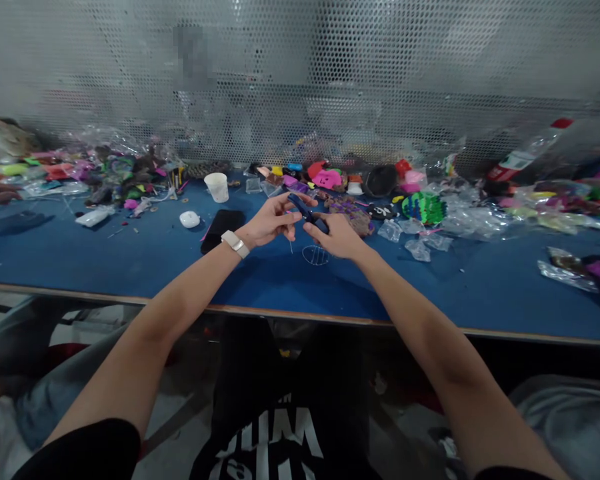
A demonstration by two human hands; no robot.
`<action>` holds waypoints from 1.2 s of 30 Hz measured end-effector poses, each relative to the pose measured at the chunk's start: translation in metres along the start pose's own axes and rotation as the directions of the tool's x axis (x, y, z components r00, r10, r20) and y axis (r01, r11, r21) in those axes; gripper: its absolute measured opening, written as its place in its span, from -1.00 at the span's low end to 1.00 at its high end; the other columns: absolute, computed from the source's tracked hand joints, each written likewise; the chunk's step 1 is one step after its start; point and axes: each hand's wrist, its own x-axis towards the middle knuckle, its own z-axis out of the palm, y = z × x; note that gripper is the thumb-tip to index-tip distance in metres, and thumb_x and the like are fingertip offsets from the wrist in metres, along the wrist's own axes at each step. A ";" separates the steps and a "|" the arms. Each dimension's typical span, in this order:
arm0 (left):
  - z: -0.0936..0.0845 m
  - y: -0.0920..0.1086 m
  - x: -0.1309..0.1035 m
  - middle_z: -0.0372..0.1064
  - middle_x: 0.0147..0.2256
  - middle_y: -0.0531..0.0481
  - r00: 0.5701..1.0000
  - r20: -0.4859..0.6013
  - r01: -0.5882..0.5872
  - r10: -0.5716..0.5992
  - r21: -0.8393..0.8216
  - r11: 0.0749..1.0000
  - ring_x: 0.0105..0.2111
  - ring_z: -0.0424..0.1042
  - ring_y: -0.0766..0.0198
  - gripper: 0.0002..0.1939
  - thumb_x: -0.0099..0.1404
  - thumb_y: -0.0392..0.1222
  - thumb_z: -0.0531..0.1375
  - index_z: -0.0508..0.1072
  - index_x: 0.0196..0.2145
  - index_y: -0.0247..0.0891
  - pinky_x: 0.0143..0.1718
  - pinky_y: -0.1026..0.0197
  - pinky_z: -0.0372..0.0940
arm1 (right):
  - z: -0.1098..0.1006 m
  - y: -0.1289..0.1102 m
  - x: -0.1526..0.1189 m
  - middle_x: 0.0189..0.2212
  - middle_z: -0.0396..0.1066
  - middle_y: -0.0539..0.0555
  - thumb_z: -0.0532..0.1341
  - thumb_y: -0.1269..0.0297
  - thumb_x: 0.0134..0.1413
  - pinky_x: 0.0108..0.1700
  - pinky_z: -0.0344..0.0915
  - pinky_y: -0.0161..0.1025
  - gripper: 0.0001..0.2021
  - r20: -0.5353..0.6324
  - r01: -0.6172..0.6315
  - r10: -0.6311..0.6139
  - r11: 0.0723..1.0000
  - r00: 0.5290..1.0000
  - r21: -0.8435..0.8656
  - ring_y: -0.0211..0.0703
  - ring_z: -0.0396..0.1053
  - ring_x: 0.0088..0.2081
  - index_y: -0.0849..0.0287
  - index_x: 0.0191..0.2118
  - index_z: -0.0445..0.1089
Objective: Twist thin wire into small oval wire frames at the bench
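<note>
A dark blue tool [304,208], which looks like pliers, is held in my right hand [337,235] with its fingers wrapped round the handles. My left hand [271,221], with a pale watch band on its wrist, is closed just left of the tool, its fingers by the tool's far end. From its fingertips a thin piece of wire [291,247] hangs down. Below my right hand, a rounded wire frame [315,255] with cross wires lies on the blue table [290,283]. Exactly where the wire meets the tool is hidden by my fingers.
A black flat item [223,230], a white rounded case [189,219] and a white cup [217,187] stand left of my hands. Coloured clay pieces [327,178], plastic bags [480,217] and a bottle [530,152] line the perforated metal panel [280,67]. Another person's hand [0,193] is at far left.
</note>
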 end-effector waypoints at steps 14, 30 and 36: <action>0.003 0.001 0.001 0.71 0.19 -0.26 0.999 -0.046 -0.015 0.016 0.017 1.000 -0.55 0.56 0.47 -0.32 0.32 0.16 0.64 0.61 0.23 -0.20 -0.41 0.31 0.59 | 0.001 -0.003 0.000 -0.55 0.41 0.01 0.17 -0.56 0.43 -0.35 0.12 -0.11 -0.31 -0.057 0.031 -0.031 0.999 0.998 -0.010 -0.07 0.31 -0.50 0.07 -0.24 0.45; -0.017 -0.023 0.017 0.58 -0.03 -0.19 0.869 -0.265 -0.258 0.418 0.479 0.839 0.01 0.58 0.11 -0.43 0.45 0.44 0.43 0.67 -0.19 -0.19 -0.05 0.10 0.55 | 0.005 -0.012 0.000 -0.57 0.39 0.04 0.15 -0.74 0.29 -0.35 0.23 -0.12 -0.18 -0.145 0.003 0.018 0.990 0.989 0.142 -0.09 0.36 -0.48 0.04 -0.42 0.37; -0.010 -0.012 0.010 0.56 0.16 -0.24 0.799 -0.185 -0.214 0.572 0.801 0.558 0.18 0.56 0.00 -0.61 0.65 0.21 0.32 0.73 -0.06 -0.17 0.23 -0.08 0.53 | 0.010 -0.012 -0.001 -0.70 0.23 -0.06 0.15 -0.79 0.24 -0.57 0.15 -0.15 -0.16 -0.088 -0.088 0.128 0.927 0.988 0.365 -0.18 0.19 -0.67 0.02 -0.39 0.40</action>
